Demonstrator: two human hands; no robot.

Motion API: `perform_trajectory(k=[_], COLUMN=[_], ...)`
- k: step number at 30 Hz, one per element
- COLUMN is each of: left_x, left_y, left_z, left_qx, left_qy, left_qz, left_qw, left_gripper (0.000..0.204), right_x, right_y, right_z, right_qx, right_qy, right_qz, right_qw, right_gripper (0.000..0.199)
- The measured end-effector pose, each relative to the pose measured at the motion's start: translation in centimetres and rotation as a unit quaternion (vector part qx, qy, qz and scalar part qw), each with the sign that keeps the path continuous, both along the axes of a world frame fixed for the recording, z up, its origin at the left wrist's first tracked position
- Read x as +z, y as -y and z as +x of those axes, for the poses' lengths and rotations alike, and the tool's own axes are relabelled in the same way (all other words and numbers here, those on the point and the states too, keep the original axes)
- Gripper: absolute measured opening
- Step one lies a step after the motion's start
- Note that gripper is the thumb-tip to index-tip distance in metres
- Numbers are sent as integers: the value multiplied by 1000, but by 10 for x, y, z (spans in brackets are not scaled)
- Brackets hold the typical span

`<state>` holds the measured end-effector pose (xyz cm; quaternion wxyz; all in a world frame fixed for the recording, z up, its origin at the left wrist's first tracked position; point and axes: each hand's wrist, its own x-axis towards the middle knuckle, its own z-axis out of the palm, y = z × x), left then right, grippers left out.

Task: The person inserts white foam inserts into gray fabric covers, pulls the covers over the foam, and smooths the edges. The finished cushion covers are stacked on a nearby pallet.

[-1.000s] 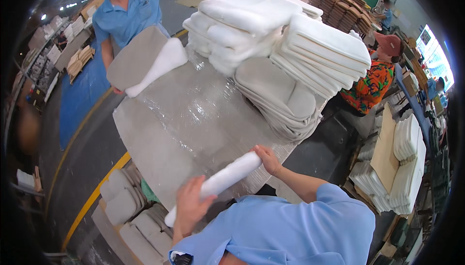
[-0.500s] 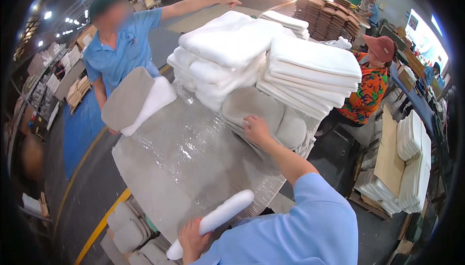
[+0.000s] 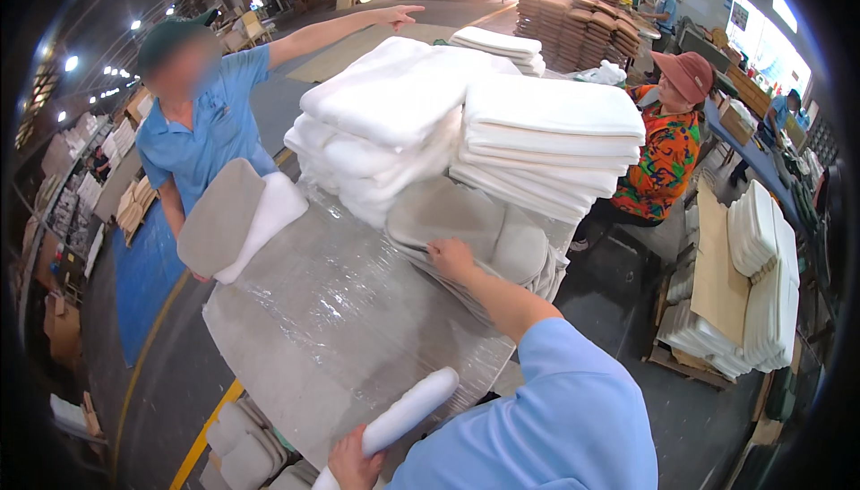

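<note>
My left hand (image 3: 356, 461) is wrapped around a rolled piece of white padding (image 3: 414, 408) at the near edge of the table. My right hand (image 3: 451, 260) reaches to a stack of grey cushion covers (image 3: 448, 210), its bent fingers pinching at the top cover. Behind the covers rise a pile of fluffy white padding (image 3: 381, 100) and a neater stack of folded white pads (image 3: 553, 118). Across the table at left, a co-worker in a blue shirt holds a grey cover (image 3: 221, 221) with a white pad (image 3: 271, 221), the other arm stretched out, pointing.
Clear plastic film covers the grey table top (image 3: 296, 320). Another person in a red cap (image 3: 685, 76) is beyond the right stacks. Grey cushions (image 3: 244, 445) lie below the table's near left edge. White pads (image 3: 761, 302) stand on a pallet at right; brown stacks (image 3: 573, 29) are behind.
The whole view has shifted slightly, so most things sit farther left. Both my hands keep nearly the same places, and the co-worker still points.
</note>
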<state>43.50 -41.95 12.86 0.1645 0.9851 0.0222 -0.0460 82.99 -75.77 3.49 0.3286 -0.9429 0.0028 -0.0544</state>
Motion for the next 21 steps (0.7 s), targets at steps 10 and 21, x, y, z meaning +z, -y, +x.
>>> perform_trajectory(k=[10, 21], left_x=[-15, 3], left_y=[8, 3], left_z=[4, -9], left_qx=[-23, -78], left_qy=[21, -40], left_qz=[-60, -104], left_qw=[998, 991], left_gripper=[50, 63], right_x=[67, 230], right_y=[74, 47], right_z=[1, -117], right_qx=[-150, 63], right_qy=[173, 358], right_qz=[117, 117], right_qw=[966, 924], right_gripper=[31, 17])
